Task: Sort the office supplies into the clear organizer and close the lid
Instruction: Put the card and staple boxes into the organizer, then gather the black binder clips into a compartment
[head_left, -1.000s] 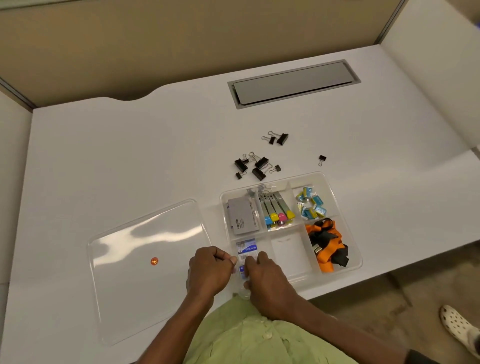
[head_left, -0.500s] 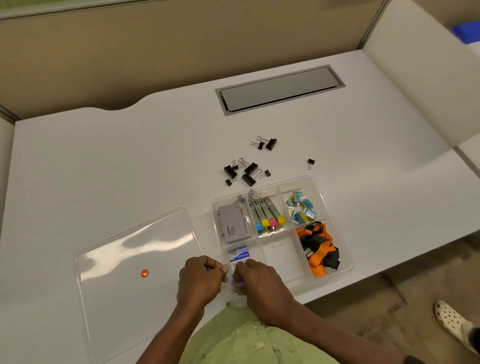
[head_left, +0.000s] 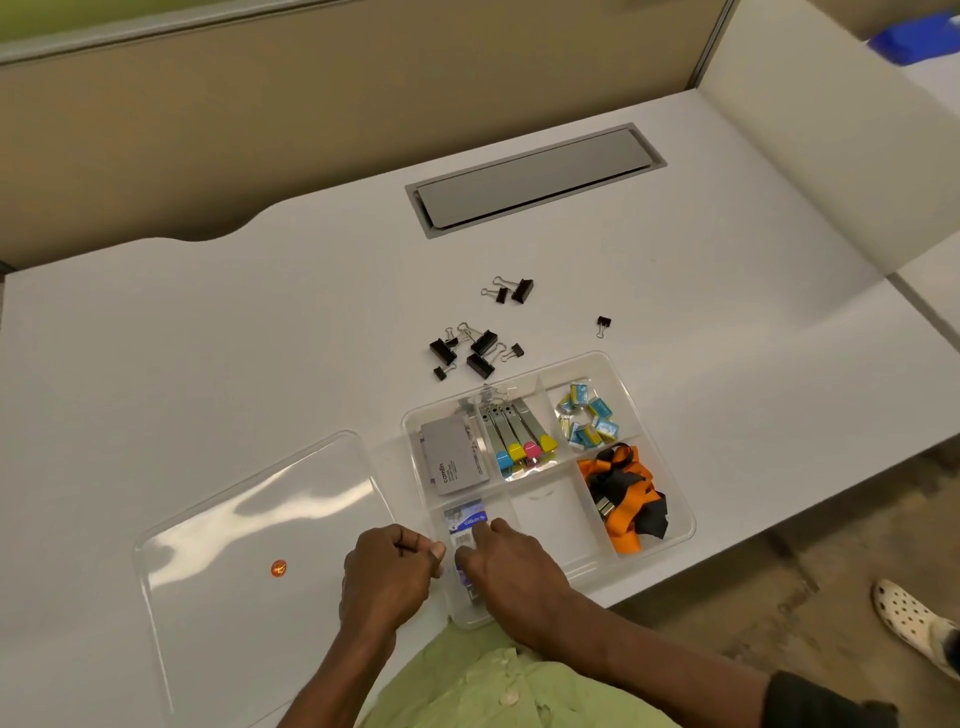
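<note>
Clear organizer (head_left: 652, 410), near-left compartment's blue packet (head_left: 466, 519) half hidden under right hand (head_left: 511, 566).

Both forearms reach in from the near edge, close together. The left hand (head_left: 387, 574) is curled into a loose fist, thumb against forefinger. The right hand (head_left: 511, 564) lies palm down, fingers (head_left: 480, 530) extended forward and pressing.

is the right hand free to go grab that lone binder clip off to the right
Probably not yet: the right hand is pressing a blue packet into the organizer. Nothing blocks the lone binder clip itself.
</note>
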